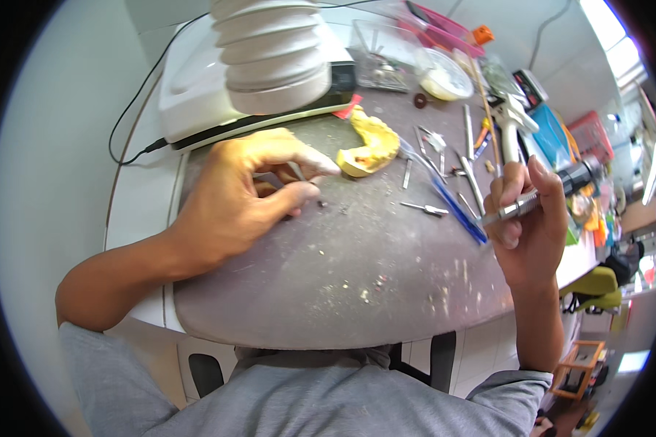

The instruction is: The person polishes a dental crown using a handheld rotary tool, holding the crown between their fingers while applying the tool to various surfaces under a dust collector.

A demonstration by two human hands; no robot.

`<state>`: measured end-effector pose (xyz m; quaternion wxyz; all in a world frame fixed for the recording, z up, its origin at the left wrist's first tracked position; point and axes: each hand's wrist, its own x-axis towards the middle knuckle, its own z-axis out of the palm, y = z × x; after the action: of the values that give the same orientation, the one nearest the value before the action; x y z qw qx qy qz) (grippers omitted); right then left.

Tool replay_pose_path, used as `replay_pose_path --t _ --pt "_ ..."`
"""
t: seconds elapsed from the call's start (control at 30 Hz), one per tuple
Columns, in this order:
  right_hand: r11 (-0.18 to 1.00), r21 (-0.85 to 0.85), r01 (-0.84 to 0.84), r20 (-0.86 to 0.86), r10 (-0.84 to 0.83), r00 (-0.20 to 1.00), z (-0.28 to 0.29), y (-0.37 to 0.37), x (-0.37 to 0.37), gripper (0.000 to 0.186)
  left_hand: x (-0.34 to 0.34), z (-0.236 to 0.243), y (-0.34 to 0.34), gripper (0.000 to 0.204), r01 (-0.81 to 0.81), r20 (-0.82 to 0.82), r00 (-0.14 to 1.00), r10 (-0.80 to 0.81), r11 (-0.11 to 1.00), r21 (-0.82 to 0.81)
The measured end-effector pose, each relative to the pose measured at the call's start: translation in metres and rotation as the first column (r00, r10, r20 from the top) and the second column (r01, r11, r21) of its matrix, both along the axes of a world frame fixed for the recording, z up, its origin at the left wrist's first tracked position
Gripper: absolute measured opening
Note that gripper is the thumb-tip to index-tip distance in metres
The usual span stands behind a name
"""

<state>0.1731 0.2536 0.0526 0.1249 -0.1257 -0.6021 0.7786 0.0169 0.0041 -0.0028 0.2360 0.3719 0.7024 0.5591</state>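
Fingertips of the left hand (251, 186) pinch a small thin metal bit (297, 171), the grip closed to a tight tip-to-tip hold just above the dusty grey desk (328, 291), a little left of the yellow dental cast (372, 142). It looks light, stiff and slick, easy to drop or flick away, so I judge it best held by its shank between thumb and forefinger, low over the surface. The right hand (528, 226) is at the right edge of the desk, its fingers wrapped fully round a slim metal handpiece (532, 204) that points toward the far right; rigid and smooth, it should sit best in a pen hold near its front end. More loose bits (424, 208) and a blue-handled tool (455, 207) lie between the hands. At the far side stands a white ribbed hose (273, 54).
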Motion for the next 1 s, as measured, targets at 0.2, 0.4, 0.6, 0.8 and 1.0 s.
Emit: replay_pose_path --t 0.2,0.4,0.6,0.8,1.0 --pt "0.940 0.225 0.256 0.211 -0.303 0.929 -0.005 0.033 0.063 0.027 0.000 -0.006 0.003 0.020 0.034 0.093 0.995 -0.037 0.999 0.031" --pt "0.782 0.588 0.205 0.262 -0.425 0.867 -0.021 0.038 0.089 0.016 0.005 0.004 0.001 0.018 0.020 0.236 0.972 -0.022 1.000 0.009" --pt "0.481 0.875 0.048 0.194 -0.441 0.876 -0.026 0.052 0.079 0.030 0.003 0.002 -0.001 0.016 0.012 0.406 0.913 -0.047 0.996 0.089" --pt "0.250 0.968 -0.015 0.129 -0.446 0.886 -0.024 0.052 0.051 0.027 0.002 0.009 -0.005 0.022 0.034 0.588 0.802 -0.104 0.991 0.130" --pt "0.203 0.972 -0.123 0.206 -0.466 0.860 -0.024 0.056 0.040 0.023 0.001 0.009 -0.008 0.019 0.062 0.637 0.759 -0.138 0.988 0.141"
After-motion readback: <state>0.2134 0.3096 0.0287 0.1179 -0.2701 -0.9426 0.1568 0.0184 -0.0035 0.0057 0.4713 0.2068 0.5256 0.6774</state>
